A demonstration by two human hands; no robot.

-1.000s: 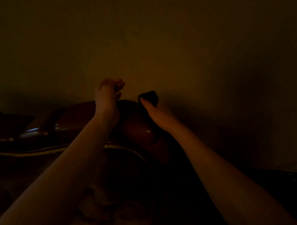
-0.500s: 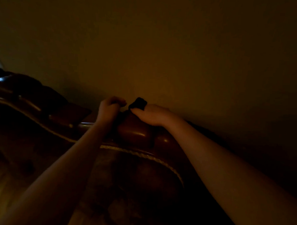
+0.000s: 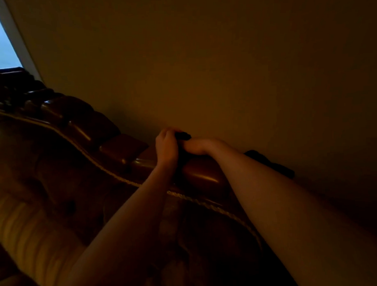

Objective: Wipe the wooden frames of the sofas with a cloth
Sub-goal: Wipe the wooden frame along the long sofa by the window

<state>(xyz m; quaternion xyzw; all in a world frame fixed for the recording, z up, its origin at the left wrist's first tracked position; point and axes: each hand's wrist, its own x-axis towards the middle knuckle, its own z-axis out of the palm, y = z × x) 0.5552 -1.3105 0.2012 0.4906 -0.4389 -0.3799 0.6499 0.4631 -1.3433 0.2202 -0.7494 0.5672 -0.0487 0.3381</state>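
Two bare forearms, no sleeves; hands [image 3: 168, 146] ungloved.

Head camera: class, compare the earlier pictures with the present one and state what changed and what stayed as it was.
The left hand, raised above the wooden frame a second ago, has come down beside the right hand and now touches the dark cloth. The view has swung left, showing more frame and a window. The right hand still holds the cloth on the frame.

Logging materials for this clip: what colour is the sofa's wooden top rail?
Glossy dark reddish-brown, seen in the dim head view on the wooden top rail.
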